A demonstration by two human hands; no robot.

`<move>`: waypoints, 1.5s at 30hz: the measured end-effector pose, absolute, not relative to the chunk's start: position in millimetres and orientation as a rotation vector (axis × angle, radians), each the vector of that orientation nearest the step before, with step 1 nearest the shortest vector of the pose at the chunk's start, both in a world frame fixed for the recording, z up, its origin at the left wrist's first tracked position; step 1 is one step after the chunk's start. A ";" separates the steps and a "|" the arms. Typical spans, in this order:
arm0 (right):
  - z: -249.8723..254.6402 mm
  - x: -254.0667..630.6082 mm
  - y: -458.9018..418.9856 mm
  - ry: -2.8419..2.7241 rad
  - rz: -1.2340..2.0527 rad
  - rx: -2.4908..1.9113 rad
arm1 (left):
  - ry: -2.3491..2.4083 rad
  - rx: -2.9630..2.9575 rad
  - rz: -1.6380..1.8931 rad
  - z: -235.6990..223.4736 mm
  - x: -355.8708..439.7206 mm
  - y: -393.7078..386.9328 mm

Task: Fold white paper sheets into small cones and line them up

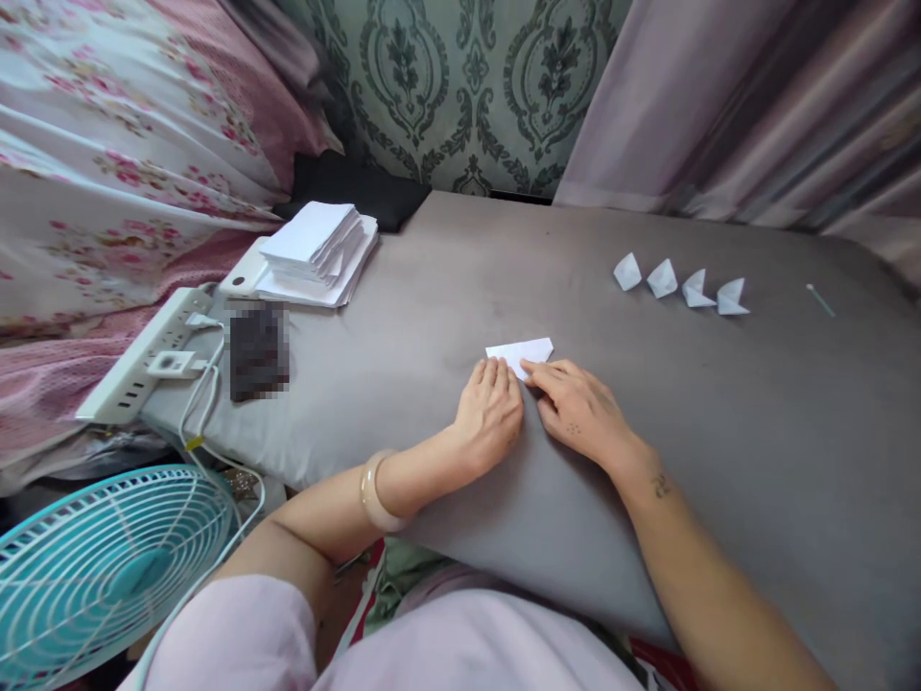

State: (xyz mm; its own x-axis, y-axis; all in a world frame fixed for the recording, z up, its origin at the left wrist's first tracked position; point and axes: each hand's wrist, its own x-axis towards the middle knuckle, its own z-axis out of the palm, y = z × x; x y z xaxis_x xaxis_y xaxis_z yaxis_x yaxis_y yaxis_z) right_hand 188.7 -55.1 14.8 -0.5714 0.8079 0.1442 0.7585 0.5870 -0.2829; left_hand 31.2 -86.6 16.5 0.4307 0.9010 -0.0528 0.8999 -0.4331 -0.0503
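A small piece of folded white paper (pixel 519 354) lies on the grey cloth surface in front of me. My left hand (pixel 493 408) rests palm down at its near left edge, fingers stretched out and the tips on the paper. From the right, my right hand (pixel 579 403) reaches in with its index finger extended onto the paper's near edge, the thumb a little apart below. Part of the paper is hidden beneath the fingertips. To the right, several folded white paper shapes stand in a row, among them a pointed one (pixel 662 278) and one with two peaks (pixel 732 297).
A stack of white paper (pixel 317 254) sits at the back left beside a black item (pixel 360 187). Left of it are a power strip (pixel 148 355) with cables and a blurred dark object (pixel 257 351). A turquoise fan (pixel 122 576) stands lower left; a thin stick (pixel 821 300) lies far right.
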 end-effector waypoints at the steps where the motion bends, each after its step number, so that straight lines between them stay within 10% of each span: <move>1: 14.6 188.4 -55.4 -2.562 0.263 -1.292 | -1.679 -2.652 0.119 17.1 30.6 -85.1; 20: 8.0 162.5 -53.6 -2.390 0.113 -1.465 | -1.938 -2.756 -0.740 -9.5 -11.0 -12.6; 45: -20.4 180.1 -22.8 -2.095 0.281 -1.548 | -2.059 -3.001 -0.876 -0.4 -16.8 3.7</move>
State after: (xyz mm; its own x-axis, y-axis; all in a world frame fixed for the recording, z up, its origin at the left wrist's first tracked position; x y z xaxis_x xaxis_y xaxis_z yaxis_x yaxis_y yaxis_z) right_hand 180.1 -22.8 -20.4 -0.2150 0.9356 0.2800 0.8287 0.3265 -0.4546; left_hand -16.8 3.7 -0.4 0.3482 0.9369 0.0310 0.6720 -0.2725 0.6885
